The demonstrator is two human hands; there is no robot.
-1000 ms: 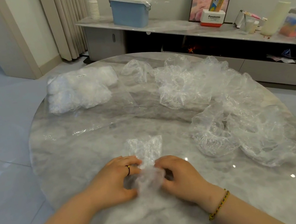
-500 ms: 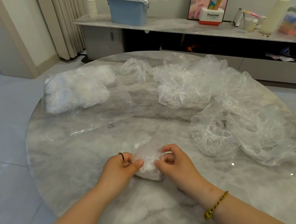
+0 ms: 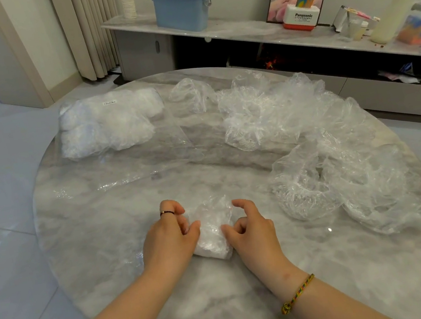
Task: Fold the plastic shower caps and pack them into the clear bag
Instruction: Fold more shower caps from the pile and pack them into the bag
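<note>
While hands (image 3: 170,237) (image 3: 253,231) grip a cap (image 3: 211,227) (folded), loose caps (image 3: 341,167) crowd right.

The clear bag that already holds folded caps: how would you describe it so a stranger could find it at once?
Start at the round marble table. On its far left side lies the clear bag, packed with folded caps. Unlike the loose shower caps heaped on the right, it looks compact and white and bears a small label.
</note>
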